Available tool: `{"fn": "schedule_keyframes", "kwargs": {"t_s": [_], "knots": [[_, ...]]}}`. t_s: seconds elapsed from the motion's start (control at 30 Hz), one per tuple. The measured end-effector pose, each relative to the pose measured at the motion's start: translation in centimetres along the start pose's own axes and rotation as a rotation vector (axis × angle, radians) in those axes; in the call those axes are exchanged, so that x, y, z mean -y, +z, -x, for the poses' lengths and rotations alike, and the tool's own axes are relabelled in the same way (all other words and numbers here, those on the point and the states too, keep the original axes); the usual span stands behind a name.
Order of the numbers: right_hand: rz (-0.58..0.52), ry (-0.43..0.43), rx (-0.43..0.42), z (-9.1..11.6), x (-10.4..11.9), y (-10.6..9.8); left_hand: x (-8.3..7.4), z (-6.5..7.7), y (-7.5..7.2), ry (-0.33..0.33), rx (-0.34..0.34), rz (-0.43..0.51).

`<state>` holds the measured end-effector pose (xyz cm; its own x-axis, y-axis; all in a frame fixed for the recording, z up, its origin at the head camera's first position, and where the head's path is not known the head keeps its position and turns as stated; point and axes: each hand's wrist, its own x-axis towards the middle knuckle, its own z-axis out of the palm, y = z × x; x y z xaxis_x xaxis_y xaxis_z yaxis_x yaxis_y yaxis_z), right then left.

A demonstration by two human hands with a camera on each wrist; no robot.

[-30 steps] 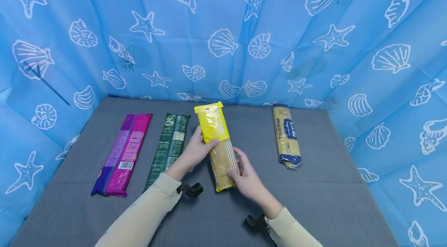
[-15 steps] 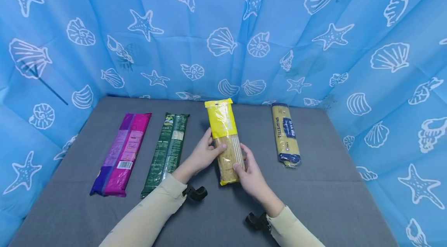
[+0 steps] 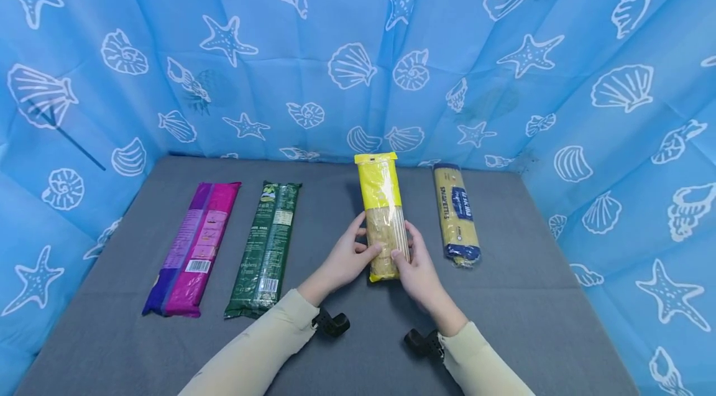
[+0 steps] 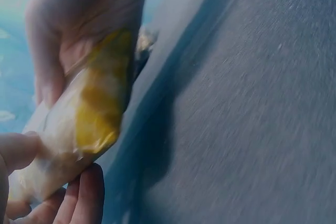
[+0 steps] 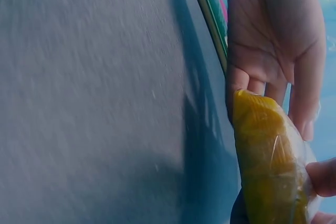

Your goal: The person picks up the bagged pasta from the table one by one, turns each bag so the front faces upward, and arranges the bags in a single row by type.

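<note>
A yellow-topped pack of spaghetti [image 3: 380, 197], its lower half clear with pale strands showing, is held up off the grey table between both hands. My left hand [image 3: 348, 259] grips its left edge, thumb on the front and fingers behind. On the opposite edge, my right hand [image 3: 418, 268] pinches the lower part the same way. In the left wrist view the yellow end of the pack [image 4: 100, 114] points toward the camera above a shadow. The right wrist view shows that end of the pack [image 5: 270, 150] too, with the left hand [image 5: 275, 40] beyond it.
On the grey table [image 3: 520, 334] lie a magenta and purple pack [image 3: 192, 250] at far left and a green spaghetti pack [image 3: 264, 250] beside it. A beige and blue spaghetti pack [image 3: 457, 216] lies at right. A blue shell-patterned curtain [image 3: 313, 73] surrounds the table's back and sides.
Both hands have carried the yellow spaghetti pack to the right and slightly farther back, turning it more upright. The left hand has shifted lower along the pack; the green pack is now fully uncovered.
</note>
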<state>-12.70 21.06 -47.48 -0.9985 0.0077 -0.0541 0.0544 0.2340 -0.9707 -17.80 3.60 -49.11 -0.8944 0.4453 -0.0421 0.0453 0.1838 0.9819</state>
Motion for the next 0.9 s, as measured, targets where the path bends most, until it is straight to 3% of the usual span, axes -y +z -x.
{"fn": "schedule_keyframes", "kwargs": {"t_s": [0.27,0.57,0.9], "knots": [[0.033,0.041,-0.062,-1.3,-0.4,-2.0,-0.2,-0.4,3.0,-0.004,0.046,-0.041],[0.023,0.132,-0.122,-3.2,-1.0,-3.5,-0.1,-2.2,5.3,-0.041,-0.009,-0.152],[0.091,0.201,-0.117,-4.9,-1.1,-4.9,0.5,-3.1,5.8,-0.081,0.086,-0.012]]}}
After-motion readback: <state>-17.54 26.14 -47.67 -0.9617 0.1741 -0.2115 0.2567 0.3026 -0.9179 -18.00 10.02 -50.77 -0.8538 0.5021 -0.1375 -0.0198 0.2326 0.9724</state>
